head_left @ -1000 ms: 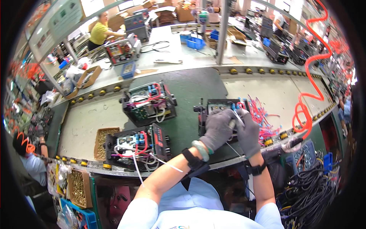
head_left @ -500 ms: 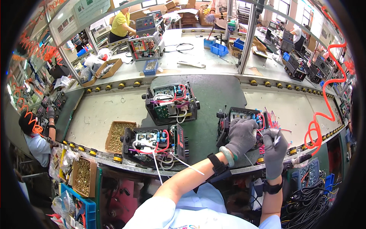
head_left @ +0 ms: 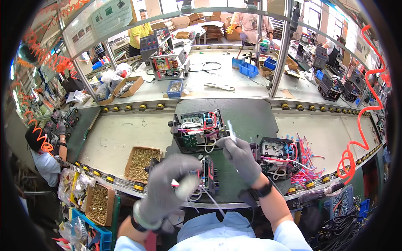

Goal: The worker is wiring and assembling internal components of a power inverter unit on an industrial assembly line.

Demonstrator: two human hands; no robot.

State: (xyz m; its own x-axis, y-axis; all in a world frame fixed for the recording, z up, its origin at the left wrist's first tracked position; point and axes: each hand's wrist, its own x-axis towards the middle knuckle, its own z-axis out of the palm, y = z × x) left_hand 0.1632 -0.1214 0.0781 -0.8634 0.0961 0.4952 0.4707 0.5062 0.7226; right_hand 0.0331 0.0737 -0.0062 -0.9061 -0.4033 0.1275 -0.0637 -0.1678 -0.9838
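My left hand [head_left: 169,188], in a grey glove, is smeared by motion above the front-left open electronic unit [head_left: 208,173] and hides much of it. A pale blur shows by its fingertips; whether it holds anything is unclear. White cable ties [head_left: 213,201] stick out from that unit toward me. My right hand [head_left: 242,159], also gloved, is closed on a thin whitish strip [head_left: 231,130] pointing upward, its kind blurred. Behind lies another open unit [head_left: 197,129] with red and white wires. A third unit [head_left: 278,154] stands right of my right hand, untouched.
Pink-red wires [head_left: 307,163] lie in a heap beside the right unit. A cardboard box of small brass-coloured parts [head_left: 142,165] sits at left. An orange coiled air hose [head_left: 345,161] hangs at right. Several people work nearby, one at far left [head_left: 48,161].
Both hands have left the right unit. My left hand has swung left over the front-left unit; my right has moved left and holds the whitish strip. The view has shifted.
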